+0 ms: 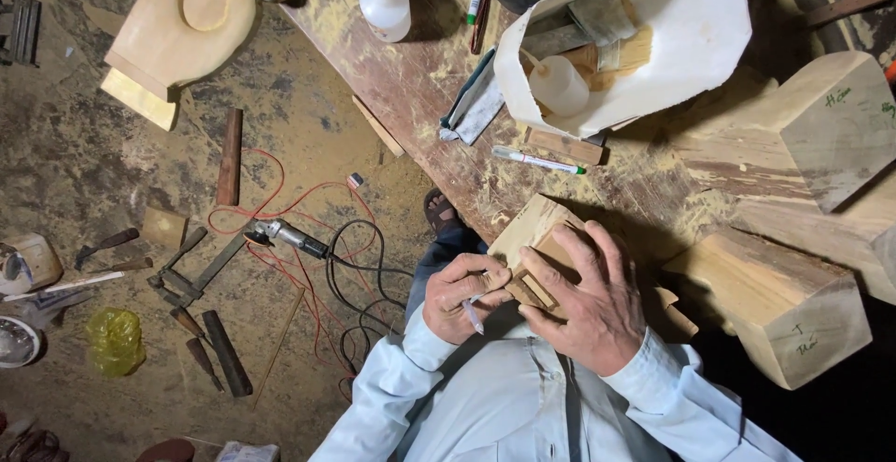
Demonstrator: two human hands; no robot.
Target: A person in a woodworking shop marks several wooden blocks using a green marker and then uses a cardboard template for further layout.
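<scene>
Right hand [583, 299] steadies small wood block [528, 238]; left hand [462, 296] holds pen [473, 315].

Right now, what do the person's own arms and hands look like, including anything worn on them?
Both arms wear long, loose sleeves of a pale blue-white shirt, with buttoned-style cuffs ending at the wrists. The left hand and right hand are bare: no gloves, and no rings or watch can be seen. No markings show on the sleeves.
</scene>
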